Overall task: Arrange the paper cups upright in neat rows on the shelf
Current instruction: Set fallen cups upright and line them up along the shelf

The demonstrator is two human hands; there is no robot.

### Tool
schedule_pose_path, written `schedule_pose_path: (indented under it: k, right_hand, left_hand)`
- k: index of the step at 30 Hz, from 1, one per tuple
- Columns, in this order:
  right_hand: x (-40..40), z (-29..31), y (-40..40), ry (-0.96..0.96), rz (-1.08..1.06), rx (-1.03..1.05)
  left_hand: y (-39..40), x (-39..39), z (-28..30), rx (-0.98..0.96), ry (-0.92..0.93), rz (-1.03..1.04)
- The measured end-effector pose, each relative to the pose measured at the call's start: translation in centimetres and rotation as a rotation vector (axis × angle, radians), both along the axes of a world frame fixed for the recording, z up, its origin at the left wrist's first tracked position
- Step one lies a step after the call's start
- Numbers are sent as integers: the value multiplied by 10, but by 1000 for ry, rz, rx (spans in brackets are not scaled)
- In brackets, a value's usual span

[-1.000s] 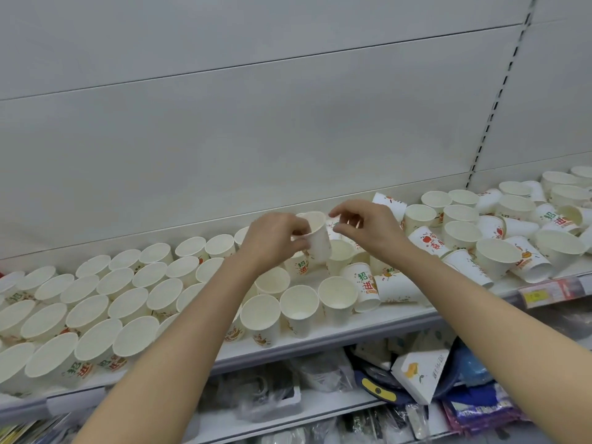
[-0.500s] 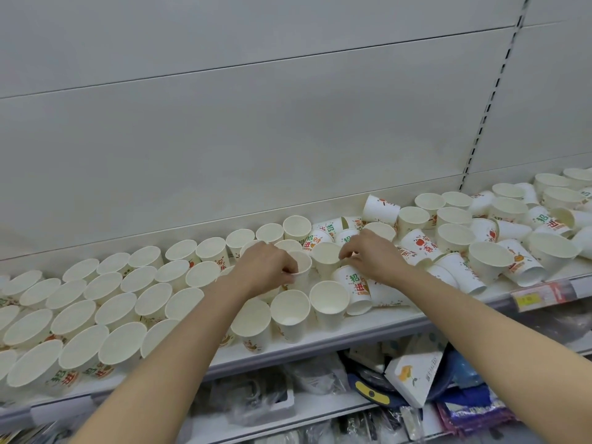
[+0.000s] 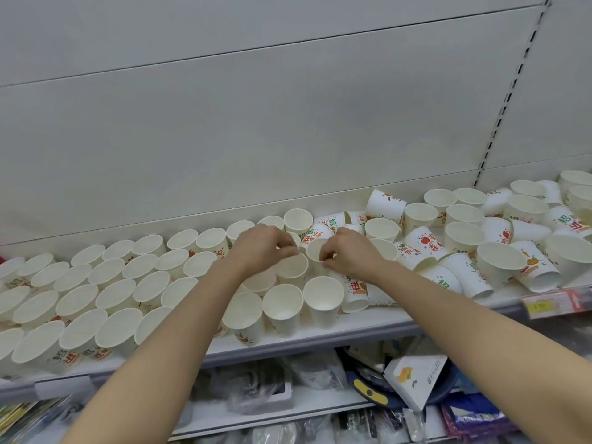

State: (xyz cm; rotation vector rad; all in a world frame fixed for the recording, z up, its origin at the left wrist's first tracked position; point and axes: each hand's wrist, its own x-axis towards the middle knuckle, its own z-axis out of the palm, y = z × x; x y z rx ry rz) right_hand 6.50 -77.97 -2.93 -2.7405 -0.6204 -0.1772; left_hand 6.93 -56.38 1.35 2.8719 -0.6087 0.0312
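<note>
Printed paper cups carry large Chinese characters: green 招 and red 进 on the front cup (image 3: pixel 65 355) at 8 o'clock; 招, 财, 进 on a tipped cup (image 3: pixel 315 233) at centre. The price tag (image 3: pixel 557 302) at 3 o'clock is illegible.

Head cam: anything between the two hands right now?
Yes: between left hand and right hand stands one upright paper cup, its rim pinched by the right fingers.

Back: pale grey panelled wall (image 3: pixel 256 123) with thin horizontal seams | Right: slotted metal upright strip (image 3: pixel 512 88) running down the panels | Front: light grey shelf edge (image 3: pixel 288 342) carrying a pink-and-yellow price label (image 3: pixel 555 302) | Below: lower white shelf (image 3: pixel 320 403) crowded with packaged goods | Light: soft, even
</note>
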Motion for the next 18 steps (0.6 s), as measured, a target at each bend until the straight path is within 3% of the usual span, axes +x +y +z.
schedule_pose_path:
  k: [5, 11, 14, 18]
  right_hand:
    - [-3, 1, -8, 26, 34, 53]
    - [0, 5, -15, 28, 9, 144]
    - [-1, 10, -27, -28, -51, 211]
    - [-2, 9, -46, -66, -199, 263]
  left_hand:
    - [-27, 44, 10, 77, -53, -35]
    - [-74, 102, -2, 424, 7, -210]
    - [-81, 118, -13, 543, 74, -250]
    - [-79, 128, -21, 558, 46, -291]
